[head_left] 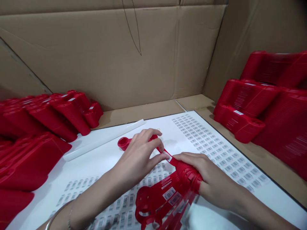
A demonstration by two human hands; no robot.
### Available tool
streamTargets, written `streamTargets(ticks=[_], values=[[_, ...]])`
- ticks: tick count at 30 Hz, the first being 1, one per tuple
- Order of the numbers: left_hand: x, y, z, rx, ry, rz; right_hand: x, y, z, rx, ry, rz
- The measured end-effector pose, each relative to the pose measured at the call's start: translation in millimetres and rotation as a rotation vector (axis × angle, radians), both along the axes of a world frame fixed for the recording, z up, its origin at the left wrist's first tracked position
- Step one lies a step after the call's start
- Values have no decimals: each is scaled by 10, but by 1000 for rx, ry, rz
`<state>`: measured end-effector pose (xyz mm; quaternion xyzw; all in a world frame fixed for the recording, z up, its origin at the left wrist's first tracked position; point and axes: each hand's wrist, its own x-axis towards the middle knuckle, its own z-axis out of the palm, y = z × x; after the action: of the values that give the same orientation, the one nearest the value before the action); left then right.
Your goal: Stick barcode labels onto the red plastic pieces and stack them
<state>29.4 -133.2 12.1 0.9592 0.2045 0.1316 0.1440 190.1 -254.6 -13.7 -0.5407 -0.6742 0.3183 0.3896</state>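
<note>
My right hand is wrapped round a bunch of red plastic pieces, nested at their curved ends. Their flat parts fan toward me, with barcode labels and cut-out round ends. My left hand bends over one red plastic piece that sticks out from the bunch. Its thumb is at a small white label on that piece, and the fingers partly cover the piece. Left of these fingers shows a round red end; the left hand hides what it joins.
Barcode sticker sheets lie on the white board. A rolled white sheet lies across its left part. Nested red stacks stand at left and right. Cardboard walls enclose the back, with a thin string loop hanging there.
</note>
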Motion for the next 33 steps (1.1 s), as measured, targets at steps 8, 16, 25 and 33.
streamTargets(ticks=[8, 16, 25, 33], values=[[-57, -18, 157, -301, 161, 112, -33, -49, 20, -25, -2, 60], [-147, 93, 133, -364, 159, 32, -51, -19, 8, -58, -15, 91], [-463, -21, 346, -160, 72, 79, -217, 59, -174, 77, 250, -26], [-647, -86, 241, 92, 77, 93, -381, 304, -398, 140, 231, -115]])
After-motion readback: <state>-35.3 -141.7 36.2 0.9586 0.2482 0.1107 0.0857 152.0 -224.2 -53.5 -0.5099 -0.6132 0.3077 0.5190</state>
